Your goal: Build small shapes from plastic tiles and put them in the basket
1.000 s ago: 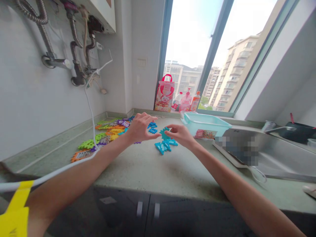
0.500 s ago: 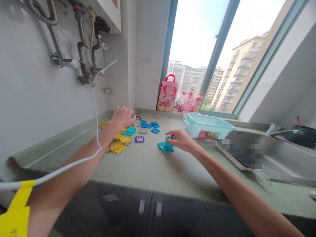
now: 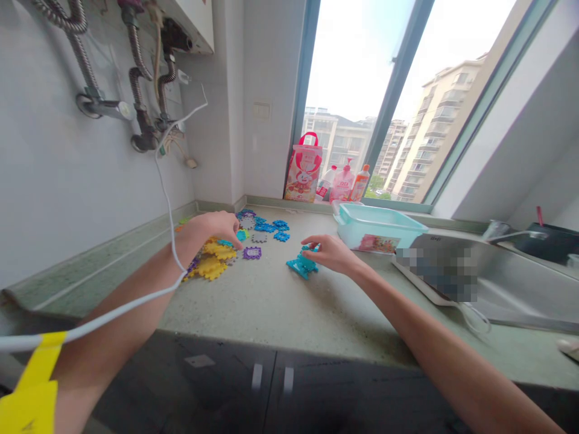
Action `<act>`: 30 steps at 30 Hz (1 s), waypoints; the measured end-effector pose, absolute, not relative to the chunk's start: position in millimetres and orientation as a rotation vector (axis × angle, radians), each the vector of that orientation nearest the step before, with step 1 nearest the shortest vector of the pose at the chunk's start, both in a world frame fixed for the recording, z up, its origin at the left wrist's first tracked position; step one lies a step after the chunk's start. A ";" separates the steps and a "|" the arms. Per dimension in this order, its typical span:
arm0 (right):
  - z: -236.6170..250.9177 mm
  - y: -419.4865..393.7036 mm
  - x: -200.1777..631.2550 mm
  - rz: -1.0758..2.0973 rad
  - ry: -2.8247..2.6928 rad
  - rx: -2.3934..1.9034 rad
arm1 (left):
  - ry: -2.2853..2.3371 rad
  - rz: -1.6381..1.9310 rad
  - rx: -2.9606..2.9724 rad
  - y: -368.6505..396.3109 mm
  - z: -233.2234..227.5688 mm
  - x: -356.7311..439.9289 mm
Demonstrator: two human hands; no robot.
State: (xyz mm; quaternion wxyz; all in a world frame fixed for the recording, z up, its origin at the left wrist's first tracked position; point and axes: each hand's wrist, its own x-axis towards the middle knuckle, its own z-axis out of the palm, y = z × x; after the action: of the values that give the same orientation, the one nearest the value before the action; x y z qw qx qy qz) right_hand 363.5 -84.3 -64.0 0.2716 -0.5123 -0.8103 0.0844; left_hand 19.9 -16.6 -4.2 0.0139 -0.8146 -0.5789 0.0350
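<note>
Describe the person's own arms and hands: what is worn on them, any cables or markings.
Both forearms are bare to the frame edge, with no sleeves, gloves, watch or rings visible on the left hand or right hand. A white cable crosses the left forearm, with a yellow tape tag near the elbow.

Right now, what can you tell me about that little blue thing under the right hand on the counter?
The blue assembly is a small cluster of turquoise toothed plastic tiles slotted together at angles, so it stands up from the speckled green countertop rather than lying flat. It looks like rigid, glossy plastic. It sits apart from the loose tile pile, left of the teal plastic box. The right hand rests on its upper right side, fingertips touching it; whether they pinch it is unclear.
</note>
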 end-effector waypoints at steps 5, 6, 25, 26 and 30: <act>-59.8 -87.7 362.6 0.026 -2.148 -1.352 | -1.754 0.040 -2.476 -17.1 -8.4 21.0; -58.1 -88.4 362.5 -0.024 -2.117 -1.336 | -1.728 -0.005 -2.461 -17.0 -6.6 19.9; -58.3 -87.6 349.0 0.603 -1.710 -0.897 | -0.949 -1.773 -3.187 -55.2 -57.7 128.3; -57.7 -87.4 350.0 0.591 -1.717 -0.906 | -0.957 -1.718 -3.208 -54.1 -58.1 127.0; -54.7 -88.3 354.3 0.389 -1.815 -0.961 | -0.992 -1.499 -3.110 -48.3 -62.0 122.5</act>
State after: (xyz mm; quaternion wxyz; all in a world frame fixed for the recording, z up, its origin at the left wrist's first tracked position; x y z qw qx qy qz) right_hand 354.3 -88.3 -54.7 0.5016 -0.3978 -0.7512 0.1609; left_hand 122.5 -48.3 -62.0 -0.2231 -0.8439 -0.2693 -0.4068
